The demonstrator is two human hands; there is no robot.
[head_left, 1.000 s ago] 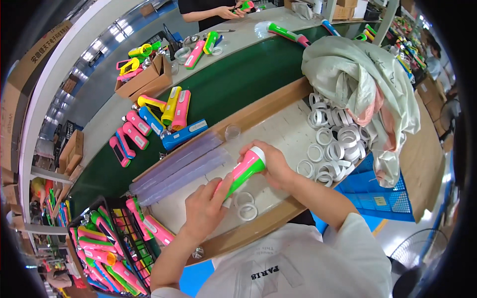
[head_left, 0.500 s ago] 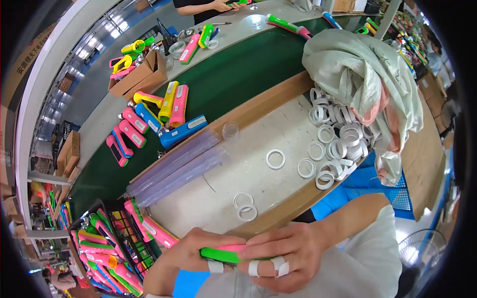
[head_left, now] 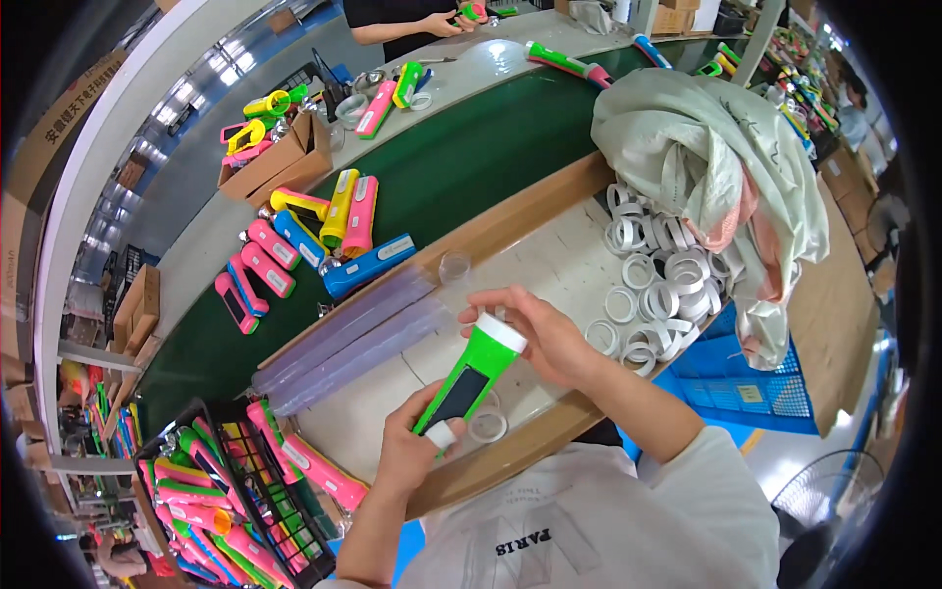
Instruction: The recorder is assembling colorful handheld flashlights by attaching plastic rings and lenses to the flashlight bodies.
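Note:
A green flashlight (head_left: 461,388) with a dark panel on its side is tilted up over the tabletop. My left hand (head_left: 417,437), a white wrap on its thumb, is closed around its lower end. A white ring (head_left: 501,332) sits at the flashlight's wide head. My right hand (head_left: 540,334) curves its fingers around the far side of that ring; part of the grip is hidden behind the head. Clear rings (head_left: 488,424) lie on the table just behind the flashlight. A heap of white rings (head_left: 667,285) is to the right of my right hand.
Clear plastic tubes (head_left: 343,353) lie along the tray's wooden edge (head_left: 510,211). Colourful flashlights (head_left: 339,211) rest on the green belt (head_left: 471,157). A black basket (head_left: 265,491) full of flashlights stands at left, a pale sack (head_left: 706,157) at right. Across the belt, another person's hands (head_left: 451,22) hold something.
Both my hands have moved up and away from my lap with the flashlight, which now stands tilted, head up. The loose white ring mid-table no longer shows there; one is on the flashlight's head.

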